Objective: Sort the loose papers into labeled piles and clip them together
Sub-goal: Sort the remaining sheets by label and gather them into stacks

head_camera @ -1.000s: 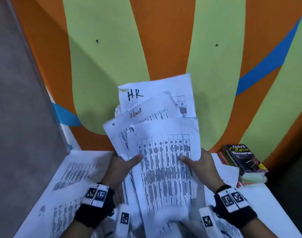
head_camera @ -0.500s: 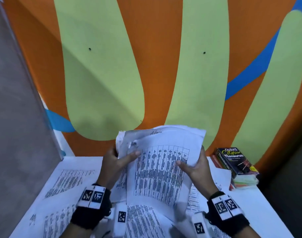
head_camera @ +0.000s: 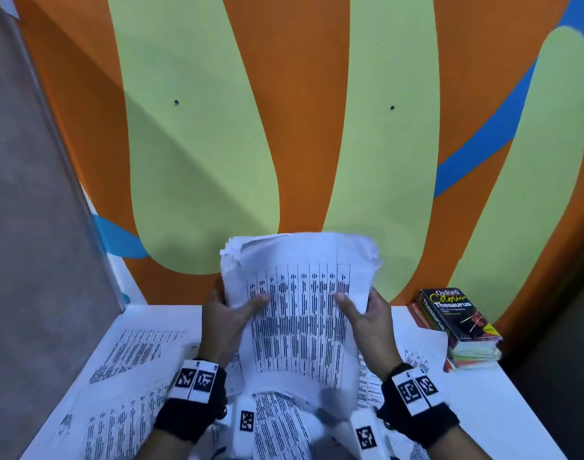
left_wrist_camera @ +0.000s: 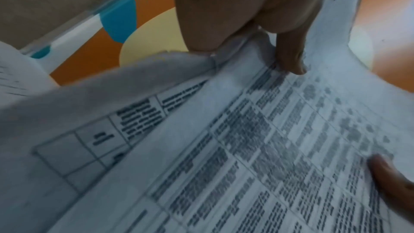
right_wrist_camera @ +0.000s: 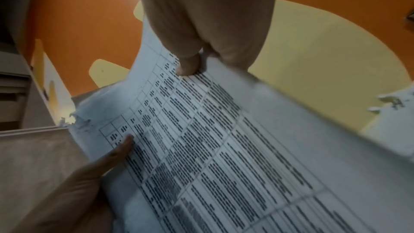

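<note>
A stack of printed papers (head_camera: 300, 313) with dense table text stands upright over the white table (head_camera: 503, 410), its top edge curling back toward the wall. My left hand (head_camera: 229, 307) grips the stack's left edge, thumb on the front sheet, fingers behind. My right hand (head_camera: 367, 310) grips the right edge the same way. In the left wrist view the left thumb presses the stack (left_wrist_camera: 257, 139), and the right thumb shows at the lower right. The right wrist view shows the right thumb on the same stack (right_wrist_camera: 224, 139). The sheets behind the front one are hidden.
More printed sheets (head_camera: 124, 376) lie spread over the table's left side and under my wrists. A pile of books topped by an Oxford thesaurus (head_camera: 456, 320) sits at the back right corner. An orange and green painted wall (head_camera: 300, 127) rises right behind the table. A grey partition (head_camera: 35, 227) stands at the left.
The fanned sheets marked "H.R" and "Admin" have dropped down level behind the front sheet. The stack has come lower toward the table, and both hands have kept their grip on its edges.
</note>
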Action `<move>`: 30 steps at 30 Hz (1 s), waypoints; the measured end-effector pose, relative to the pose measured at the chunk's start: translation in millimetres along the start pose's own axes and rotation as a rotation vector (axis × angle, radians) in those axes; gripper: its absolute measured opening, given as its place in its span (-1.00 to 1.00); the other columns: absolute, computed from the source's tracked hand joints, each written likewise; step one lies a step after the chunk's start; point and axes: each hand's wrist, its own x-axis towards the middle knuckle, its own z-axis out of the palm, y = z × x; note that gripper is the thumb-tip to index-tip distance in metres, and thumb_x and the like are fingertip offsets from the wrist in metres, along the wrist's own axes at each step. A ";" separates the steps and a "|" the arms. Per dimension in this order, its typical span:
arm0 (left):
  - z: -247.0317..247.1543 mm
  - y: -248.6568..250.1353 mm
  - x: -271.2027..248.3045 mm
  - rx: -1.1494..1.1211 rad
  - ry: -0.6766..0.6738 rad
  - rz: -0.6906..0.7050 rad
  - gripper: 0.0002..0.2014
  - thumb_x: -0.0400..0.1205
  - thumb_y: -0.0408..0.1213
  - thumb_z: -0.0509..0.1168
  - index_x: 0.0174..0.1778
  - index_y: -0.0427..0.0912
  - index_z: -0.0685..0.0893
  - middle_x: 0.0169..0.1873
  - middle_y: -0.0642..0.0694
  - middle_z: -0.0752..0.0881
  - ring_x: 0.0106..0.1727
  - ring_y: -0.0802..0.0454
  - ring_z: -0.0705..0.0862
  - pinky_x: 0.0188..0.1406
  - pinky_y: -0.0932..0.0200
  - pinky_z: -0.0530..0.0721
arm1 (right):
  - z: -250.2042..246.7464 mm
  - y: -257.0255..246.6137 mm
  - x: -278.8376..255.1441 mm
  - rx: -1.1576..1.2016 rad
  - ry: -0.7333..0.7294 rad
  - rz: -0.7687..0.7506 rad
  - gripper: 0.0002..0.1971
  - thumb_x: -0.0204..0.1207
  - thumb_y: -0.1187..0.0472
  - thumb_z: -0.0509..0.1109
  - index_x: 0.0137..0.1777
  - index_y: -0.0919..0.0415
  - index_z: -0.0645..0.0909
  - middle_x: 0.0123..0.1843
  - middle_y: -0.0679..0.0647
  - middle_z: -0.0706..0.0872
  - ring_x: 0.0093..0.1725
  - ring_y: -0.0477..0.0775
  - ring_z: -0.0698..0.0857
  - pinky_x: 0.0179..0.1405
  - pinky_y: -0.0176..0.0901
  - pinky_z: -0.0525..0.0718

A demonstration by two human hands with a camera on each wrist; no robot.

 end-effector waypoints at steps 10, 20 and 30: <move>5.8 -25.7 -16.1 0.024 -0.102 -0.150 -0.42 0.20 0.30 0.53 -0.39 -0.23 0.69 -0.68 0.03 0.62 -0.54 0.19 0.56 -0.48 0.36 0.51 | -13.9 26.0 -10.4 -0.153 -0.090 0.085 -0.59 0.57 0.32 0.36 0.33 -0.03 0.39 0.22 -0.26 0.62 0.15 -0.59 0.56 0.40 -0.21 0.51; 8.7 -39.8 -12.0 0.070 -0.136 -0.146 -0.70 0.37 -0.03 0.57 -0.26 -0.12 0.65 -0.44 0.17 0.77 -0.26 0.13 0.78 -0.36 0.40 0.62 | -26.5 34.1 -13.7 -0.144 -0.104 0.077 -0.56 0.59 0.09 0.33 0.43 -0.04 0.31 0.27 -0.37 0.54 0.27 -0.37 0.57 0.46 -0.04 0.49; 6.7 -31.4 -10.2 0.121 -0.222 -0.155 -0.31 0.24 0.27 0.52 0.16 -0.12 0.69 -0.02 0.02 0.82 0.04 0.09 0.77 -0.04 0.23 0.72 | -32.6 23.2 -13.5 -0.124 -0.182 0.063 -0.55 0.60 0.31 0.32 0.37 0.03 0.22 0.09 -0.22 0.56 -0.03 -0.65 0.56 0.10 -0.59 0.57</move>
